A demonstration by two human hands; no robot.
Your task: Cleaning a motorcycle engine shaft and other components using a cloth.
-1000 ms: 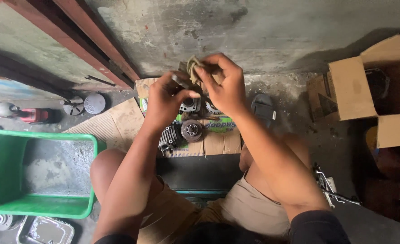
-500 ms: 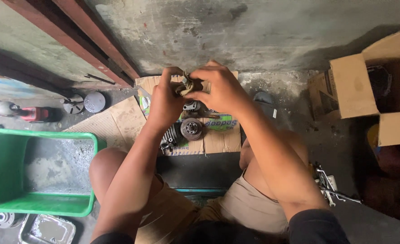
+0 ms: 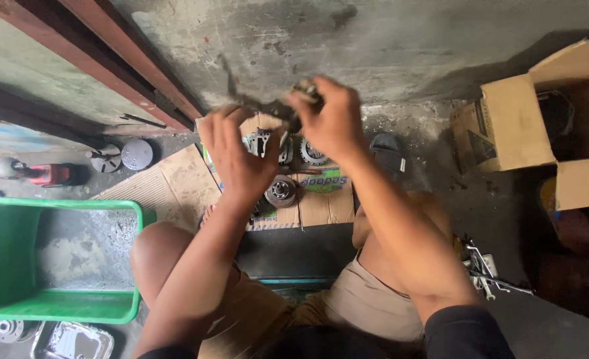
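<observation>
Fingers (image 3: pixel 304 100) pinching dark metal part (image 3: pixel 278 110) — cardboard sheet (image 3: pixel 175 186) below, wall close

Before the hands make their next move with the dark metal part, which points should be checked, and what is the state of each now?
1. Both hands on the part: ok. The left hand and the right hand both grip the dark metal part.
2. Part seen sharply: not ok, it is blurred.
3. Part held above the cardboard sheet: ok.
4. Round toothed parts lying on the cardboard, apart from the hands: ok.
5. Green bin beside the left knee, upright: ok.
6. Hand tools on the floor by the right leg, untouched: ok; their kind, cannot tell.
</observation>
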